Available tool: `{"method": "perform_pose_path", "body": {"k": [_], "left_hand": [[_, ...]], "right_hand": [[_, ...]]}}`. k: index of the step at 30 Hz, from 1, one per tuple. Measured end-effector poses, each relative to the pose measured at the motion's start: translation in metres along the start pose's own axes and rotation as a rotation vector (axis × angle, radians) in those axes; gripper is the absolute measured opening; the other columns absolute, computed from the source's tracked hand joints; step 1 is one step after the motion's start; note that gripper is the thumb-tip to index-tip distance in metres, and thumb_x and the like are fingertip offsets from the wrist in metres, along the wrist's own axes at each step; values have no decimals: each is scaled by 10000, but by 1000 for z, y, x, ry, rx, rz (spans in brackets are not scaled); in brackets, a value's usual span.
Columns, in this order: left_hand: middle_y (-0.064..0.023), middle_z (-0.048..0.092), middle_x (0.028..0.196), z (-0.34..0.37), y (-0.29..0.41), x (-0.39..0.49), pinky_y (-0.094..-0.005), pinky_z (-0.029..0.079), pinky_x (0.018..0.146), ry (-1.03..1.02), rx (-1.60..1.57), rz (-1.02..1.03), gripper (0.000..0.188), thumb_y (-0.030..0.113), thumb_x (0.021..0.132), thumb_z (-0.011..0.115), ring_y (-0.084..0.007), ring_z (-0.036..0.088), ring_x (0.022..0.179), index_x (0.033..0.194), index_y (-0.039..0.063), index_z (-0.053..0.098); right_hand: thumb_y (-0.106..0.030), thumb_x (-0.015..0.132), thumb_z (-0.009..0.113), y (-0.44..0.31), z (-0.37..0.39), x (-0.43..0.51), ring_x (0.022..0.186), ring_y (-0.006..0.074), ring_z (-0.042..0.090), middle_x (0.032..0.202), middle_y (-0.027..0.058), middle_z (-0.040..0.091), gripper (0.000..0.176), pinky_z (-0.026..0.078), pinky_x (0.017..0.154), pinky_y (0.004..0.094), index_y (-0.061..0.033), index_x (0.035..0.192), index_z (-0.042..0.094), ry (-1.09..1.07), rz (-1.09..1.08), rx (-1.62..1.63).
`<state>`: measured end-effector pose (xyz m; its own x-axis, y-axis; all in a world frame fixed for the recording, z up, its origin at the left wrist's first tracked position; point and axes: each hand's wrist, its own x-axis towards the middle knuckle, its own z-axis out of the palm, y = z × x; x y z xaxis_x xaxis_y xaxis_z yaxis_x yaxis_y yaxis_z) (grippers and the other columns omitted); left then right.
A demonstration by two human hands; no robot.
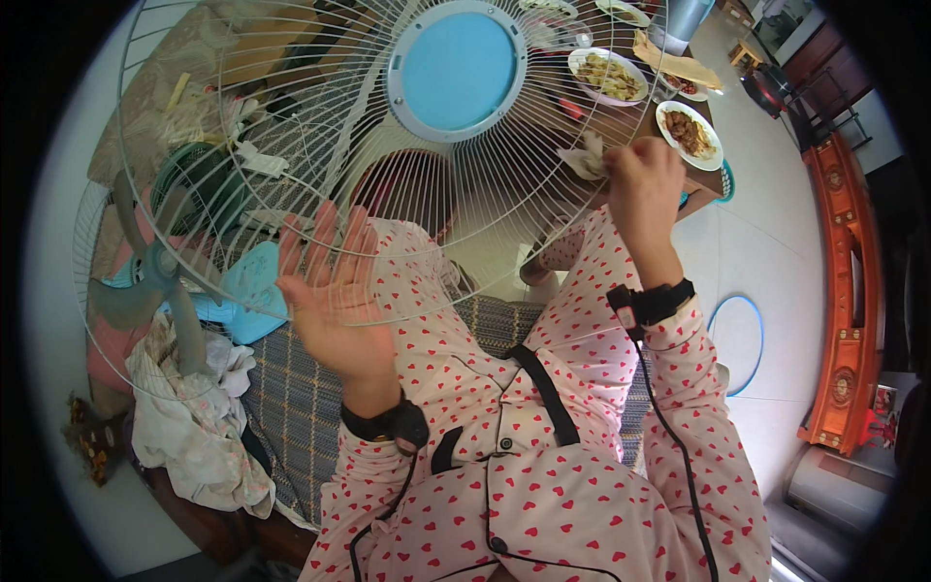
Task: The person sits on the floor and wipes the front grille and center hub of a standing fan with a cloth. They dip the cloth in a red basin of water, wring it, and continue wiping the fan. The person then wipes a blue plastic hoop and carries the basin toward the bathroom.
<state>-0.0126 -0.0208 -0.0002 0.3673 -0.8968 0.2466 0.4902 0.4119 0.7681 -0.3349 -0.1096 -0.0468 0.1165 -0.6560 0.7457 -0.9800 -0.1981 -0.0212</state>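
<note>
A round wire fan grille with a light-blue centre disc stands tilted in front of me, above my lap. My left hand supports its lower left part, palm up. Those fingers are stretched out behind the wires, which cross them in view. At the right rim, my right hand pinches a crumpled whitish cloth or tissue that lies against the wires. Left of the grille is a fan with grey blades, its front uncovered. Black bands with cables circle both wrists.
A wooden table at upper right carries a plate of vegetables and a plate of meat. Crumpled fabric and a blue plastic item lie on the checked seat. A blue hoop rests on the floor.
</note>
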Motion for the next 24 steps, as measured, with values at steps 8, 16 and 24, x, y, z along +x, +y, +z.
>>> {"method": "perform_pose_path", "body": {"k": [8, 16, 24], "left_hand": [[-280, 398, 1506, 5, 40, 35, -587, 389, 1132, -120, 43, 16, 688, 475, 1045, 444, -489, 455, 1348, 1558, 61, 246], [-231, 223, 1619, 12, 18, 28, -635, 251, 1186, -316, 130, 425, 887, 440, 952, 631, -474, 288, 1458, 1608, 176, 95], [-219, 319, 1578, 7, -52, -23, -589, 254, 1205, -102, 3, 248, 823, 479, 983, 535, -470, 319, 1445, 1607, 180, 89]], "right_hand": [[-13, 992, 572, -9, 19, -11, 864, 106, 649, 1023, 41, 632, 92, 650, 683, 285, 14, 1077, 597, -149, 857, 1316], [-29, 998, 574, -73, 36, -18, 829, 176, 688, 993, 75, 646, 86, 649, 679, 331, -4, 1080, 577, 99, 980, 1493], [-5, 971, 588, -150, 14, -35, 917, 128, 665, 1108, 74, 659, 106, 611, 683, 268, -15, 1075, 603, -109, 1081, 1779]]}}
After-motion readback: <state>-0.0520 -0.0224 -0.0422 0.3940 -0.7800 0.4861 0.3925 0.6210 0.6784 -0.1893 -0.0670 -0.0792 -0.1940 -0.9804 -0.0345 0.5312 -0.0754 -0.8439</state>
